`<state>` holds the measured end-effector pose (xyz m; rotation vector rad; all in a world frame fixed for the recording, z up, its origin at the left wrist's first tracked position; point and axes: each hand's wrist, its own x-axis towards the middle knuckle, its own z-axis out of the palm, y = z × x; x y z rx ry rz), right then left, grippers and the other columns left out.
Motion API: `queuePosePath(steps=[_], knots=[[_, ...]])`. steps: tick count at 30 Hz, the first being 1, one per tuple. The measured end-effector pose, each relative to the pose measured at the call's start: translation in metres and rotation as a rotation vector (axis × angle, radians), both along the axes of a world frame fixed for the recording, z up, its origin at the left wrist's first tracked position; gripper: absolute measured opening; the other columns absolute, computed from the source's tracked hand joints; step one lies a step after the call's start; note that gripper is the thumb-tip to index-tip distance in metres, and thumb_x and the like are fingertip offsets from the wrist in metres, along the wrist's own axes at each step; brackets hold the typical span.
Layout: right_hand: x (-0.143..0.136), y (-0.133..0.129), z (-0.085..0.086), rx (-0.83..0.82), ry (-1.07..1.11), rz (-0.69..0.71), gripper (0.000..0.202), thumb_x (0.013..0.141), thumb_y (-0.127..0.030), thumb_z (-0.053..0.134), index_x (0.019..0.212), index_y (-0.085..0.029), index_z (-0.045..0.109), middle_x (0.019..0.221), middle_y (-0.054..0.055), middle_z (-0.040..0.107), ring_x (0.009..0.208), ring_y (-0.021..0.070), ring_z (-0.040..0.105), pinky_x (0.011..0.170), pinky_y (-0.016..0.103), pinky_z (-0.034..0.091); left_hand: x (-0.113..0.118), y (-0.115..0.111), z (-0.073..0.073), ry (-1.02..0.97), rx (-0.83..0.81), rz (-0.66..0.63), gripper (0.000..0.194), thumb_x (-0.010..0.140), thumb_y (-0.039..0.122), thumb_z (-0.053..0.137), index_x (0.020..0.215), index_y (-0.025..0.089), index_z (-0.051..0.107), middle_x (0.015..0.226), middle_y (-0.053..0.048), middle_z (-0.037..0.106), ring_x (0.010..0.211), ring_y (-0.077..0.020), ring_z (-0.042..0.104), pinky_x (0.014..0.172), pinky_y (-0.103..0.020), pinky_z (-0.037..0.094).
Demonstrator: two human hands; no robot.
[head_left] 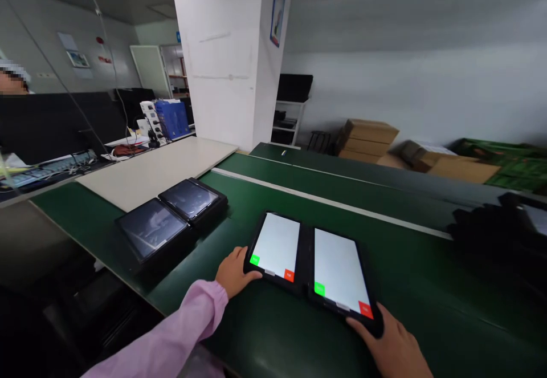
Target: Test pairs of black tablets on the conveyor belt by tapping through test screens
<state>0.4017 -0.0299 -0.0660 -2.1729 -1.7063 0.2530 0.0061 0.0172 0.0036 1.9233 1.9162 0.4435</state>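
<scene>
Two black-framed tablets lie side by side on the green table, each lit with a white screen that has a green and a red square at its lower corners. My left hand (pixel 235 271) grips the lower left corner of the left tablet (pixel 277 244), thumb along its near edge. At the lower right corner of the right tablet (pixel 341 268), my right hand (pixel 391 338) holds on with its thumb at the front edge. To the left rest two dark-screened tablets (pixel 152 227) (pixel 189 198), on what look like black stacks.
A pale board (pixel 160 167) lies on the green table (pixel 265 332) near a white pillar (pixel 222 53). Dark objects (pixel 491 235) sit at the right. Cardboard boxes (pixel 368 138) stand beyond. Part of a person's head (pixel 13 78) shows at far left.
</scene>
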Motion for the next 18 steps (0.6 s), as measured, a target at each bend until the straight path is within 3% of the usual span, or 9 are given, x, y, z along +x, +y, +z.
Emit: queuePosePath(steps=[4,6,9,14,18], knots=[[-0.015,0.061,0.021,0.039,-0.003,-0.031,0.097,0.079,-0.082,0.033,0.138,-0.007,0.049,0.127,0.025,0.058,0.114,0.0433,0.055,0.092,0.055,0.047,-0.003,0.055,0.006,0.028,0.010,0.002,0.050,0.084,0.051,0.062,0.127,0.025,0.058,0.120,-0.008,0.061,0.104,-0.0266,0.064,0.089,-0.034,0.046],[-0.021,0.084,0.025,0.061,-0.007,-0.048,0.098,0.080,-0.081,0.031,0.138,-0.004,0.050,0.128,0.026,0.057,0.115,0.0450,0.054,0.092,0.056,0.046,-0.003,0.074,0.005,0.053,0.018,0.047,0.038,0.089,0.050,0.058,0.117,0.025,0.062,0.116,-0.009,0.063,0.101,-0.0271,0.065,0.088,-0.035,0.045],[-0.026,0.107,0.025,0.068,0.008,-0.077,0.095,0.083,-0.078,0.031,0.140,-0.004,0.048,0.130,0.027,0.056,0.117,0.0468,0.051,0.092,0.057,0.045,0.002,0.096,-0.001,0.077,0.026,0.141,0.037,0.093,0.051,0.051,0.114,0.023,0.062,0.111,-0.011,0.066,0.102,-0.0297,0.065,0.088,-0.038,0.045],[-0.034,0.119,0.030,0.021,-0.005,-0.159,0.088,0.088,-0.074,0.029,0.145,-0.009,0.043,0.134,0.024,0.054,0.117,0.0452,0.051,0.093,0.056,0.043,0.013,0.118,-0.012,0.059,0.005,0.235,0.040,0.094,0.053,0.048,0.111,0.018,0.061,0.099,-0.016,0.069,0.103,-0.0347,0.064,0.090,-0.045,0.043],[-0.038,0.110,0.036,0.024,-0.001,-0.180,0.091,0.087,-0.074,0.029,0.141,-0.003,0.046,0.126,0.028,0.057,0.114,0.0481,0.052,0.092,0.058,0.044,0.014,0.118,-0.014,-0.023,-0.004,0.273,0.039,0.093,0.049,0.052,0.113,0.017,0.060,0.104,-0.019,0.069,0.109,-0.0363,0.062,0.094,-0.047,0.040]])
